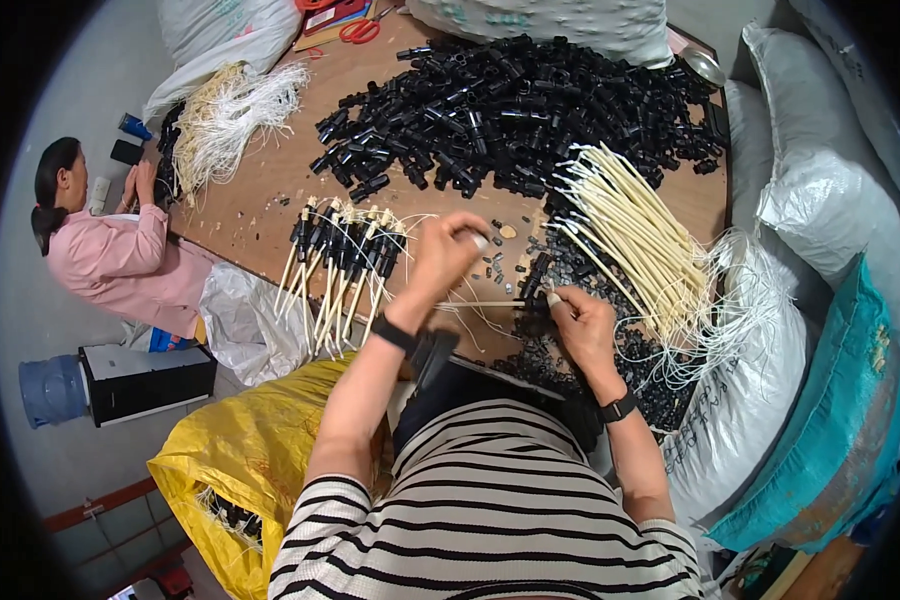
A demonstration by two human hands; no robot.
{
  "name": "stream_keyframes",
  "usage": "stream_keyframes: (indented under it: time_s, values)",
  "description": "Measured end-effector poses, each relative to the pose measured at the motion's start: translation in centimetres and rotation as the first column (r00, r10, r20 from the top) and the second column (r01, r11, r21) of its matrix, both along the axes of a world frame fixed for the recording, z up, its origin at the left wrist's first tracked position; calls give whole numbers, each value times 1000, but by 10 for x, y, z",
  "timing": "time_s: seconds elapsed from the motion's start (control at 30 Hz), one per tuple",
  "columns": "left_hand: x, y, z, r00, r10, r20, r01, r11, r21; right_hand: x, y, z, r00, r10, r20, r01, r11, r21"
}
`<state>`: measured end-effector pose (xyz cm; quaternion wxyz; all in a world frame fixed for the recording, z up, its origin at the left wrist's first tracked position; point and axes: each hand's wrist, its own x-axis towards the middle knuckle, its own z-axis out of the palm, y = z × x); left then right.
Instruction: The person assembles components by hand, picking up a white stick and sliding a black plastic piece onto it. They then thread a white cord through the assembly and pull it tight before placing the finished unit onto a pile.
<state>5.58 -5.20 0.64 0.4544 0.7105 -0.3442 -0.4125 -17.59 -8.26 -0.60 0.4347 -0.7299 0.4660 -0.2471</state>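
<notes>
My left hand [444, 258] is raised over the table with its fingers curled in. A white cover shows on a fingertip; what the fingers hold, if anything, is too small to make out. My right hand [586, 332] is pinched beside black plastic pieces near the table's front edge, also with a white fingertip cover. Its grip is partly hidden. A thin pale rod [492, 304] lies crosswise between the hands, its right end at the black pieces. Left of my left hand is a row of pale tubes with black fittings [342, 262] and white cords.
Black plastic tubular parts [530, 110] form a large heap at the back. A bundle of cream tubes [638, 245] with white cords lies right, by small dark pieces [610, 290]. White sacks [820, 140] flank the right; a yellow sack [240, 430] stands front left. A person in pink [110, 235] sits left.
</notes>
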Motion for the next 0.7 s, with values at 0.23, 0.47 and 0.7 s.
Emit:
stream_keyframes:
  time_s: [0.23, 0.47, 0.7]
  values:
    - [-68, 29, 11, 735, -61, 675, 443, 797, -410, 16, 9, 10, 998, 48, -35, -56, 953, -298]
    - [-67, 39, 8, 956, -83, -282, 2, 962, -274, 16, 14, 0, 992, -6, -123, -76, 753, -653]
    - [-70, 36, 7, 964, -58, -260, 2, 978, -210, 15, 19, 1, 977, 10, -211, -157, 700, -696]
